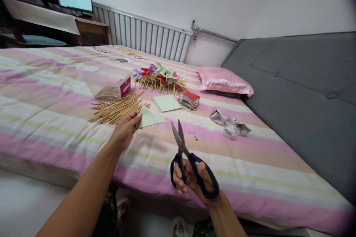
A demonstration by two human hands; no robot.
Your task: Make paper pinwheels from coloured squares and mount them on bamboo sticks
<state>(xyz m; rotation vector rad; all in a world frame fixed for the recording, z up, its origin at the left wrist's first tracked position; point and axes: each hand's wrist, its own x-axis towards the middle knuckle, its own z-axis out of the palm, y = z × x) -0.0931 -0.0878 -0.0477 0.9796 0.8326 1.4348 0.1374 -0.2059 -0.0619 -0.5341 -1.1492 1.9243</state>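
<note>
Between the fingers of my left hand is a pale green piece of paper, folded into a triangle. My right hand has its fingers through the dark blue handles of a pair of scissors. The blades point up and away from me, slightly apart, just right of the paper's tip and not touching it. Beyond my left hand lies a loose pile of thin wooden sticks. A stack of pale green square paper and a stack of coloured paper squares lie past the scissors.
Finished paper pinwheels on sticks lie farther back. A clear plastic box holds more sticks. Small clear containers stand at right, near several tiny pieces. A pink pillow rests by the grey headboard; everything lies on a striped bed.
</note>
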